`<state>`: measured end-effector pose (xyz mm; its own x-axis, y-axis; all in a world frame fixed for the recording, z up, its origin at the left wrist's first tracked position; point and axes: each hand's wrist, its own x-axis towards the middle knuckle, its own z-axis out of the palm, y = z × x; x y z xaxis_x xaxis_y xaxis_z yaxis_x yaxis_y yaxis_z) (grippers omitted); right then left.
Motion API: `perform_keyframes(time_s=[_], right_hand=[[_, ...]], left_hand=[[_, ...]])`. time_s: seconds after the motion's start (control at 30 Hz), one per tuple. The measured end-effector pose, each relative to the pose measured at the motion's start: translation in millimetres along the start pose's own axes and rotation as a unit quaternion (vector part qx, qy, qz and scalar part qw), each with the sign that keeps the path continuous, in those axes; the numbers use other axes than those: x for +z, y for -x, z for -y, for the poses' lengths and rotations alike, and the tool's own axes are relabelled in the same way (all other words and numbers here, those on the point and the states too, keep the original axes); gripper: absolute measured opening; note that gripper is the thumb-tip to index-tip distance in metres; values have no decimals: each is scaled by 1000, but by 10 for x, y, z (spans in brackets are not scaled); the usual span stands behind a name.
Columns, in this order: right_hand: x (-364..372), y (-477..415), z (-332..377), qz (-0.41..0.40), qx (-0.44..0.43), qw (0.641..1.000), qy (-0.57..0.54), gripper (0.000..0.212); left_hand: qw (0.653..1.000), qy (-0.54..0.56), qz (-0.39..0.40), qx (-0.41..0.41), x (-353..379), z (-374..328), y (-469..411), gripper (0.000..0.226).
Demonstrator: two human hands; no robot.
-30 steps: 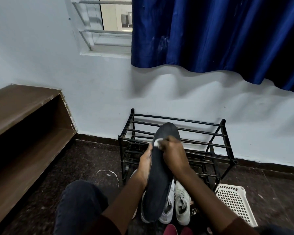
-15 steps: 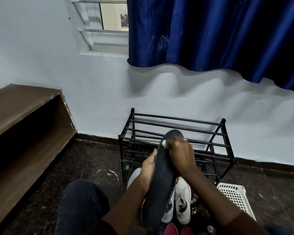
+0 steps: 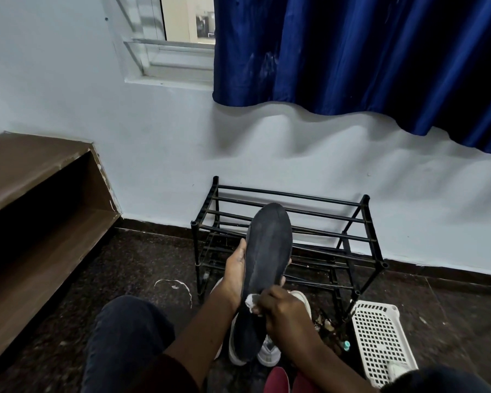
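Down from the toe end toward the heel just now: right hand, fingers clamped on a small white crumpled cloth, pressing it to the dark grey flat-soled shoe (one full wiping stroke probably done). Shoe upright in left hand, fingers curled behind it, thumb along its edge. Beyond the fingertips, black metal-bar shoe rack; beneath the knuckles, white sneakers; room only back up the sole

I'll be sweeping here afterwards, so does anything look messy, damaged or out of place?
Yes. A curled white scrap lies on the floor left of the black rack, brownish litter sits at the rack's right foot beside the white basket, and the blue curtain carries pale smears.
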<state>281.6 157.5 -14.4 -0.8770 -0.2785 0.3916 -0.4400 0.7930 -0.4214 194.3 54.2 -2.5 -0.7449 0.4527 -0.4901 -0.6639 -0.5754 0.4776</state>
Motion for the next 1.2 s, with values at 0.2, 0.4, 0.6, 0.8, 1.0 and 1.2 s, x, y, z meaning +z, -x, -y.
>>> perform_keyframes(time_s=[0.2,0.4,0.6,0.8,1.0,1.2], right_hand=[[-346,-915,-239,-43,128,985,107,14],[-493,-1169,-265,1,226,974,13,16],[-728,-822,-87,132,317,897,-279,30],[-399,-573,277,170,284,934,-137,9],[-333,-804,88,30,271,961,41,15],[-541,-1091,-312,-126,390,863,-294,15]], left_hand=[[999,-27,12,29,49,93,-1,67],[999,-19,-2,38,25,44,6,67],[998,-30,10,49,17,-16,59,78],[993,-34,-51,103,67,12,-23,54],[996,-43,-44,59,55,104,127,56],[999,-34,18,6,47,202,203,73]])
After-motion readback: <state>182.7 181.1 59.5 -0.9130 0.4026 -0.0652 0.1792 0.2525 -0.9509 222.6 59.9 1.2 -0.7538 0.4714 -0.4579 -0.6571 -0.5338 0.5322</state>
